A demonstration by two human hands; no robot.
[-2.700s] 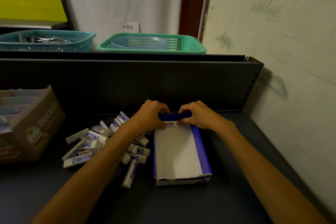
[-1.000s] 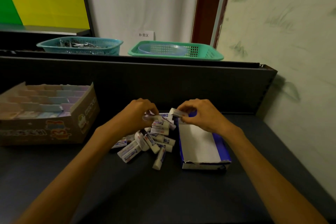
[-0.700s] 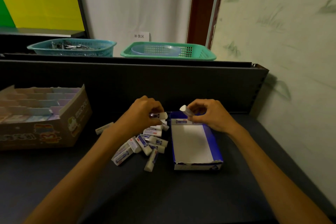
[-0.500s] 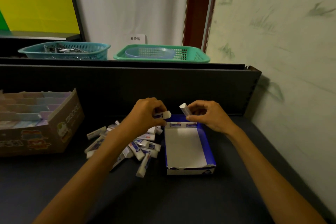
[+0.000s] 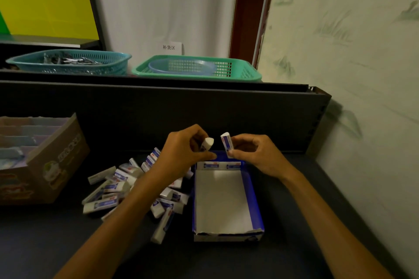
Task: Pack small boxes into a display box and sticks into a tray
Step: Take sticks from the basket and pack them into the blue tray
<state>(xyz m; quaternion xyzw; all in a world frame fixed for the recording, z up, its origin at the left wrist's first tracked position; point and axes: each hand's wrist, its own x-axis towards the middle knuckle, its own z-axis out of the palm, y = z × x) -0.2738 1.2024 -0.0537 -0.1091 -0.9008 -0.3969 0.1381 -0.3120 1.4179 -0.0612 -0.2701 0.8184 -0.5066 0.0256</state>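
Both my hands are raised just above the far end of the display box (image 5: 223, 197), each pinching one small box. My left hand (image 5: 183, 154) has its fingers closed on a small white box (image 5: 207, 143), which points up and to the right. My right hand (image 5: 254, 154) grips a second small box (image 5: 227, 144) between thumb and fingers; this one stands nearly upright, blue label facing me. The two held boxes are close together but not touching.

The display box sits on the dark table (image 5: 294, 244), blue walls, white floor. Two small boxes (image 5: 218, 165) already lie side by side against its far wall; the remaining floor is bare.

A loose pile of small boxes (image 5: 127, 188) lies on the table just left of the display box, partly hidden by my left forearm. Further left stands a cardboard carton (image 5: 52, 170) with dividers inside. On the ledge behind: a teal basket (image 5: 70, 63) and a green basket (image 5: 197, 68).
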